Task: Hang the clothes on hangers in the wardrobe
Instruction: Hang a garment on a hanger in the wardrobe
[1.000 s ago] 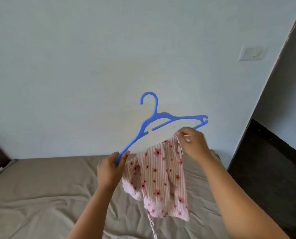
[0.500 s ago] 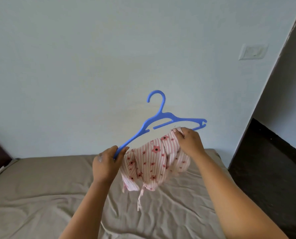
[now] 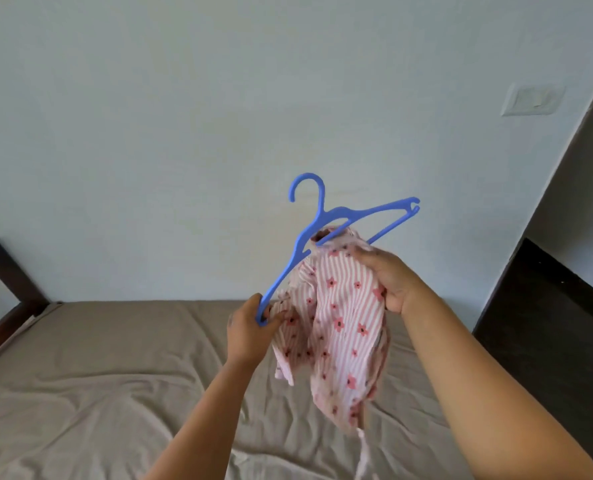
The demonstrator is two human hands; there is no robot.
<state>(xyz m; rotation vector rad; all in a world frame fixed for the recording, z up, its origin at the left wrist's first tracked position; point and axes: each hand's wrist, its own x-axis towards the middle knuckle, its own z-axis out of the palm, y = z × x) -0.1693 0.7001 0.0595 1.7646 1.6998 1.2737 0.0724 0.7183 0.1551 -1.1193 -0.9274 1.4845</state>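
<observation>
We see two bare forearms reaching out from the near edge, one from each side, over a bed (image 3: 97,375) covered with a wrinkled tan sheet. There is one blue plastic hanger (image 3: 326,230), held up in the air in front of a plain pale wall (image 3: 184,116), tilted so its hook points up and its left end dips low. The left hand (image 3: 250,329) is clenched around that low left end of the hanger. There is one garment (image 3: 340,327), a small piece of white cloth with thin pink stripes and small red flowers; it hangs bunched between the two hands, above the bed and not touching it. Its top edge is gathered up against the middle of the hanger, just under the hook, where it meets the lower bar. The right hand (image 3: 388,275) grips the bunched top of the garment from the right side, fingers closed into the cloth. A thin fabric tie dangles from the bottom of the garment toward the near edge. At far left we see one dark wooden bed frame post (image 3: 1,271). High on the wall at right is one white switch plate (image 3: 530,98). Along the right side runs a dark floor (image 3: 547,323).
</observation>
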